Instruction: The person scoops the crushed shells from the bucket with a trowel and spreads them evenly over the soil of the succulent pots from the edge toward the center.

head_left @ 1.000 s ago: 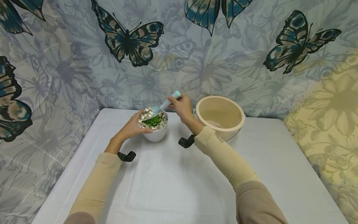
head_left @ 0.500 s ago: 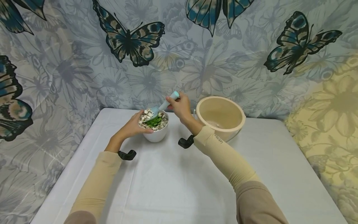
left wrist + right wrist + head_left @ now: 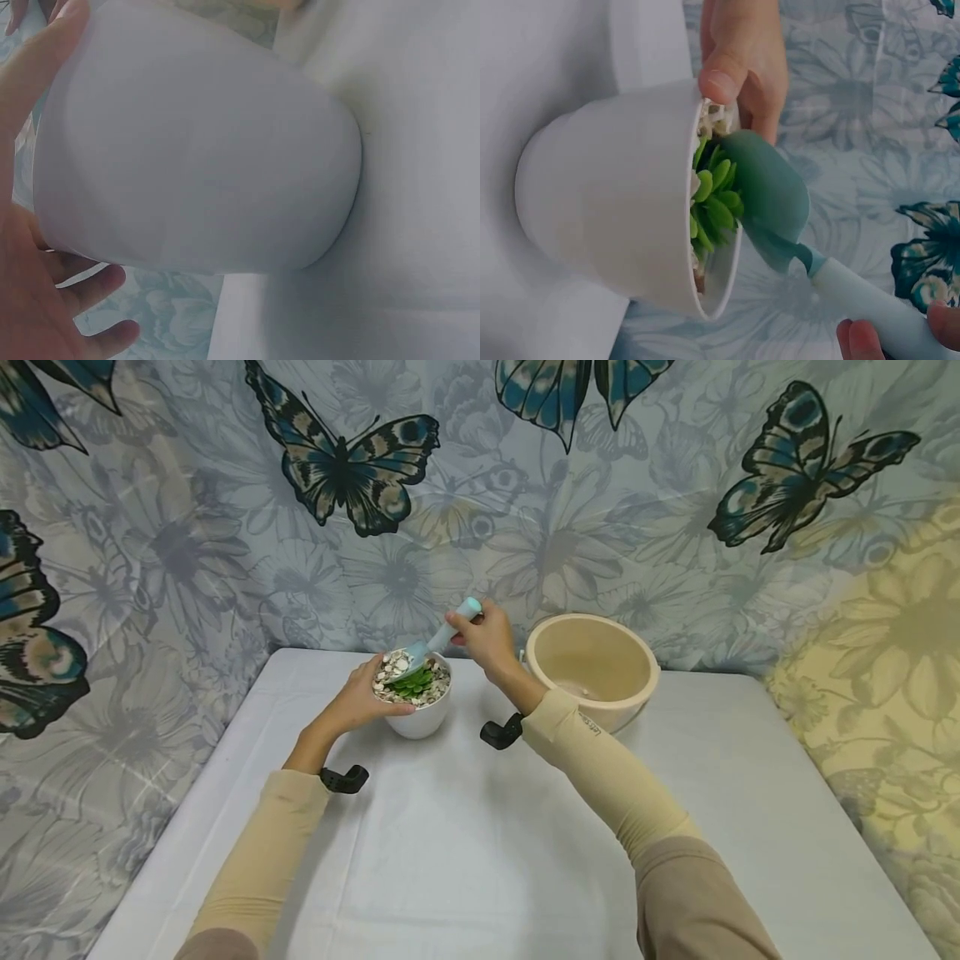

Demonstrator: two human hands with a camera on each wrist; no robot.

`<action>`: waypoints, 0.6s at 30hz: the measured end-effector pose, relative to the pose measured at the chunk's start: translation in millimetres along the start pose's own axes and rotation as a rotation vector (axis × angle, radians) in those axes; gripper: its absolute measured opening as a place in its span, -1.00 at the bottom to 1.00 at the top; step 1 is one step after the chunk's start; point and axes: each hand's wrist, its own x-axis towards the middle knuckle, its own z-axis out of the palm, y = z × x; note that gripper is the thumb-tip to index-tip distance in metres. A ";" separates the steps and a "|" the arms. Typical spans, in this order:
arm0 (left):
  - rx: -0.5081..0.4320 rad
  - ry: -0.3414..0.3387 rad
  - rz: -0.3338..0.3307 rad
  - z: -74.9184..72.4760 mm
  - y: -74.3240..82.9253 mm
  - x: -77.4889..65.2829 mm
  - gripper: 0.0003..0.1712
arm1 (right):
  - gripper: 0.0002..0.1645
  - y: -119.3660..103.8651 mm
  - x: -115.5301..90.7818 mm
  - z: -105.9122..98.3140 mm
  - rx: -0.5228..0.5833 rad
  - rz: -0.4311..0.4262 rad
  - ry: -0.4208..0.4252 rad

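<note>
A white pot [image 3: 420,722] stands on the cloth, filled with pale stone chips [image 3: 435,695] around a green succulent [image 3: 718,196]. My left hand [image 3: 358,700] grips the pot's rim from the left, thumb at the near side and fingers round the far side. In my right hand [image 3: 491,642] is the handle of a light blue trowel [image 3: 441,640], pinched between thumb and fingers. Its teal-looking blade [image 3: 769,191] tilts down over the succulent, tip at the stone chips by the rim. In the head view several white chips lie at the blade.
A large cream bucket [image 3: 592,702] stands right of the pot, close behind my right wrist. The white-covered table [image 3: 450,852] ends at a back edge against butterfly-printed fabric [image 3: 555,527]. Black wrist cameras [image 3: 501,732] stick out below both wrists.
Both hands keep their hold on the pot and trowel. The trowel handle has shifted slightly, its blade staying over the same side of the pot.
</note>
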 end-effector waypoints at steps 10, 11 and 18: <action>0.029 -0.008 -0.021 -0.1 -1.7 -1.5 0.45 | -0.62 4.5 0.3 0.2 0.032 0.018 0.020; 0.033 -0.008 -0.019 -0.4 -1.6 -1.7 0.46 | -0.62 4.7 0.5 -0.3 0.038 0.015 0.024; 0.079 -0.048 0.003 -4.0 -2.9 0.4 0.50 | -0.68 7.9 1.1 -1.6 0.047 -0.014 0.052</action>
